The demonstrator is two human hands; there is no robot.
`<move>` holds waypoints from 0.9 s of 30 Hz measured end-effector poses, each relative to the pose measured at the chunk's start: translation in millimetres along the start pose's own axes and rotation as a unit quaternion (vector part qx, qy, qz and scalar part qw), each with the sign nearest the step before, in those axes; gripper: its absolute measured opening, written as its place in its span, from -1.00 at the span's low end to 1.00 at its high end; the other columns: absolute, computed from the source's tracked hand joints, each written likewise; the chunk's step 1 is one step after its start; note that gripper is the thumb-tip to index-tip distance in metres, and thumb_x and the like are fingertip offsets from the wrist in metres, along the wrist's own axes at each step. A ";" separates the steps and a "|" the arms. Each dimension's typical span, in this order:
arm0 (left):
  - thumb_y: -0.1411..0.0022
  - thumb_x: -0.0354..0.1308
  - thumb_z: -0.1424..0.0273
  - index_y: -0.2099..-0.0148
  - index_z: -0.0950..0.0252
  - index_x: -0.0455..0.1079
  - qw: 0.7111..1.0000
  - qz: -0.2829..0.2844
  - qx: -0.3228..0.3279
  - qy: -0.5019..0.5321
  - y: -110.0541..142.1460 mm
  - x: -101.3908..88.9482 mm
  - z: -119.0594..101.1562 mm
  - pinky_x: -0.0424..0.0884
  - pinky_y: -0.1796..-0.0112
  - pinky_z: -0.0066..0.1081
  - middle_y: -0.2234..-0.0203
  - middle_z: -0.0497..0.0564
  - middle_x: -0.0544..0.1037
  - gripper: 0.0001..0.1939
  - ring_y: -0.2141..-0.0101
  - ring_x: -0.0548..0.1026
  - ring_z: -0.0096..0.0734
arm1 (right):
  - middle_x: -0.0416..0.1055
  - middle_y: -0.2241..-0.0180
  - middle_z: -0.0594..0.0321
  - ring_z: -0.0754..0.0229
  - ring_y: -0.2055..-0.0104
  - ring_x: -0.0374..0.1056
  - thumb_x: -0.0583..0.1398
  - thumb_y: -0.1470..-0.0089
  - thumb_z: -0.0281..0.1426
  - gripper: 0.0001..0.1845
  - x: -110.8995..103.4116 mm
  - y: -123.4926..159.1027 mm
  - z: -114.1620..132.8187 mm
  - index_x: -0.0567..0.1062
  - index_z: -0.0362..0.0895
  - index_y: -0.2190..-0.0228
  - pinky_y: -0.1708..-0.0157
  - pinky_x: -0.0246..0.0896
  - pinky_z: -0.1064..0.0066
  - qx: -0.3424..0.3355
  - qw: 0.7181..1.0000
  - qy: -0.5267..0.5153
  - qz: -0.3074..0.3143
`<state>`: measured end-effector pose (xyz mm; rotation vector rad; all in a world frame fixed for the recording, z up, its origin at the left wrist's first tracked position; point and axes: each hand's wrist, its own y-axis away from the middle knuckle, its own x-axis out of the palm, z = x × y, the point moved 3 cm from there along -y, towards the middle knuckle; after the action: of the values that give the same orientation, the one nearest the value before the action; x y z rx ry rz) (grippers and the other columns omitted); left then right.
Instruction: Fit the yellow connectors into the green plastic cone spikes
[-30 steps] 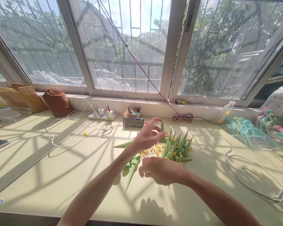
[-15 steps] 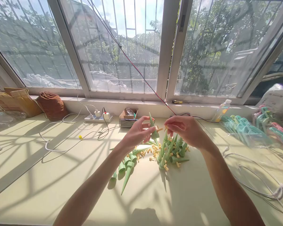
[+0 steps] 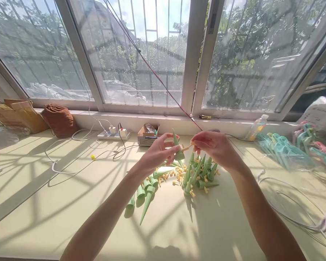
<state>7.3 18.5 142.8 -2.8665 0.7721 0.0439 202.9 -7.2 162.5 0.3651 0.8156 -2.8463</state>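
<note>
Gripping a green cone (image 3: 179,155) at the centre of the head view, the left hand (image 3: 159,151) is closing thumb and fingers around it. A yellow peg (image 3: 185,149) is jutting rightward beside the cone. Just right of centre, the right hand (image 3: 213,146) is pinching a small yellow piece (image 3: 191,144) between thumb and fingertips at the peg's end. Below, more cones (image 3: 147,204) and loose pegs (image 3: 175,183) are lying on the table (image 3: 103,217).
</note>
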 end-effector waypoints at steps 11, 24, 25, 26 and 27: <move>-0.21 0.29 0.24 -0.07 0.27 0.25 1.000 -0.006 0.001 -0.017 1.3 0.3 -1.1 0.13 0.60 -0.52 0.64 -0.18 0.33 -0.54 0.67 0.25 -0.61 | 0.49 0.43 0.24 0.21 0.41 0.46 0.30 -0.08 -0.16 -0.71 4.7 -0.5 -4.7 0.54 -0.15 0.31 0.36 0.43 0.34 0.012 0.999 0.002 0.042; -0.17 0.33 0.22 -0.11 0.31 0.23 1.000 -0.010 0.002 -0.025 3.5 4.7 -4.2 0.19 0.56 -0.51 0.72 -0.20 0.32 -0.45 0.60 0.35 -0.50 | 0.51 0.41 0.24 0.20 0.41 0.48 0.28 -0.10 -0.22 -0.77 9.2 1.1 -7.9 0.54 -0.13 0.28 0.37 0.45 0.35 0.014 0.997 0.035 0.067; -0.19 0.32 0.23 -0.11 0.31 0.23 1.000 -0.007 0.006 -0.026 3.8 5.1 -4.4 0.19 0.56 -0.51 0.71 -0.20 0.32 -0.46 0.60 0.35 -0.50 | 0.50 0.42 0.25 0.20 0.42 0.48 0.28 -0.11 -0.22 -0.76 9.2 1.1 -7.7 0.54 -0.13 0.28 0.41 0.43 0.36 0.014 0.997 0.039 0.067; -0.20 0.31 0.24 -0.10 0.31 0.23 1.000 -0.005 0.010 -0.027 4.0 5.4 -4.7 0.19 0.56 -0.51 0.71 -0.20 0.33 -0.49 0.60 0.34 -0.51 | 0.49 0.43 0.25 0.21 0.44 0.47 0.28 -0.11 -0.21 -0.76 9.1 1.2 -7.5 0.53 -0.13 0.27 0.44 0.42 0.37 0.013 0.997 0.042 0.066; -0.20 0.30 0.24 -0.08 0.31 0.24 1.000 -0.002 0.012 -0.027 4.1 5.7 -4.9 0.19 0.56 -0.51 0.69 -0.19 0.34 -0.51 0.61 0.34 -0.53 | 0.49 0.43 0.26 0.21 0.45 0.47 0.27 -0.12 -0.21 -0.76 8.9 1.2 -7.3 0.53 -0.12 0.27 0.45 0.41 0.37 0.012 0.997 0.045 0.065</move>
<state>10.1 11.3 146.6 -2.8314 0.7501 0.1114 196.0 -5.0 153.4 0.5329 0.7437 -2.7386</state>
